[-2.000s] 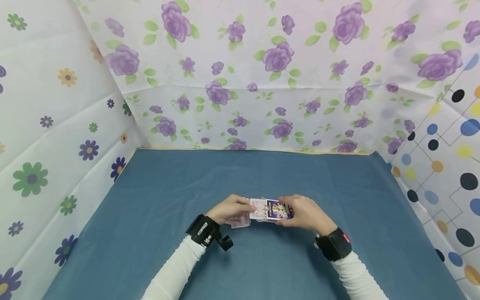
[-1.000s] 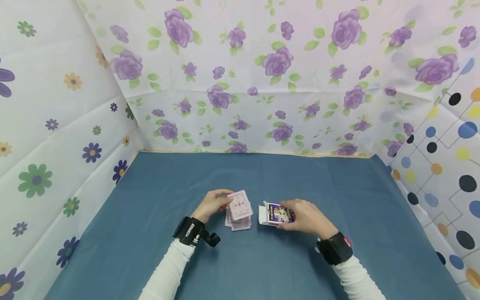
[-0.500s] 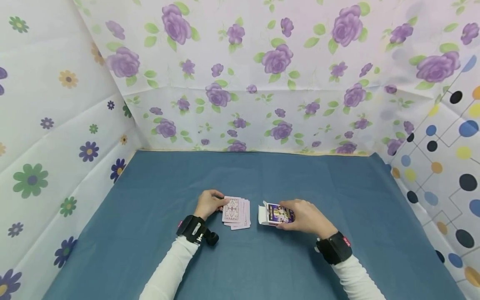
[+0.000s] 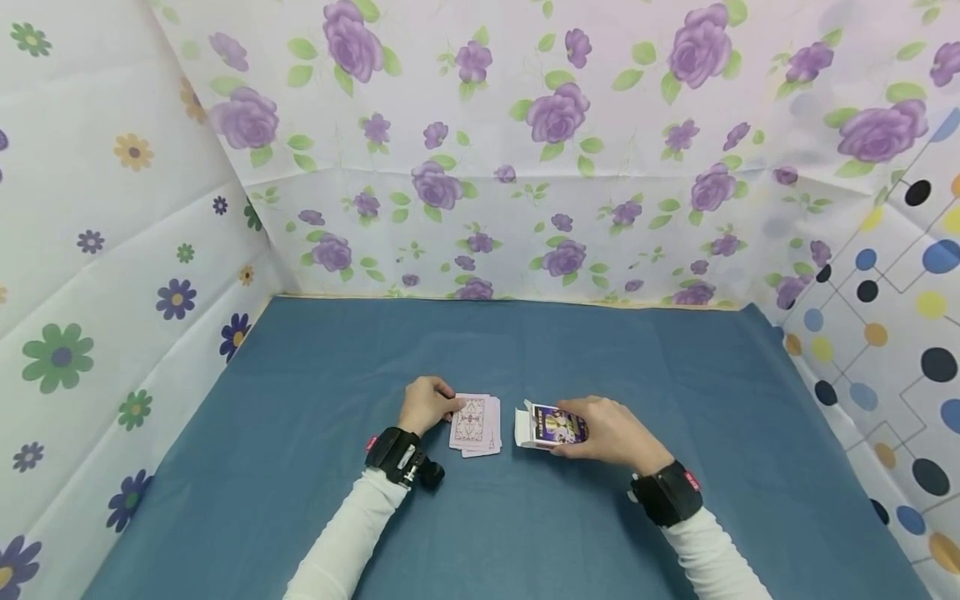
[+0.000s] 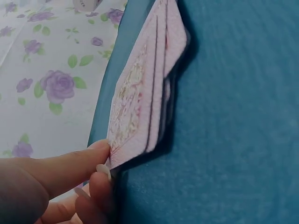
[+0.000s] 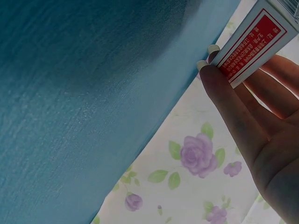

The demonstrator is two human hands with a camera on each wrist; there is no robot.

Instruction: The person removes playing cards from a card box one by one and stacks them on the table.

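My left hand (image 4: 426, 406) pinches the near-left edge of a small pile of playing cards (image 4: 473, 423) lying on the blue cloth, backs up with a pink pattern. Close up in the left wrist view, the thumb lies on a corner of the top card (image 5: 128, 107) and the fingertips sit at its edge. Several cards below are slightly fanned out. To the right, my right hand (image 4: 611, 429) grips a purple card box (image 4: 558, 425) by its closed end. Its white flap stands open toward the cards. A red-and-white side of the box (image 6: 254, 42) shows in the right wrist view.
A blue cloth (image 4: 495, 533) covers the table. Behind it hangs a sheet with purple roses (image 4: 555, 117); flowered (image 4: 135, 333) and dotted (image 4: 885, 350) sheets stand at the sides. Black wrist cameras (image 4: 397, 457) are strapped to both wrists.
My left hand drew cards out of the box, moved left and laid them on the pile. Lately it shifted slightly right with the top cards. The right hand stays with the box.
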